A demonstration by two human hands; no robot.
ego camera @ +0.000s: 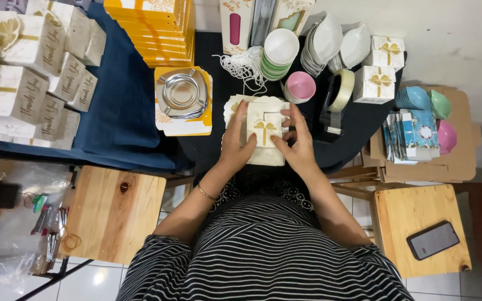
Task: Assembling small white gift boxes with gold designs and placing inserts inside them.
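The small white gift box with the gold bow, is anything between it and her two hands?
Nothing visible is. Both the left hand and the right hand already touch the white gift box from either side, above a stack of flat white boxes. The tape dispenser and the pink bowl stand off to the right, apart from it.

Home gift-packing workshop: stacked favour boxes (23,83), bowls (280,53), tape dispenser (336,100).

Black-white striped top (263,251), thin bracelet (206,193) on left wrist
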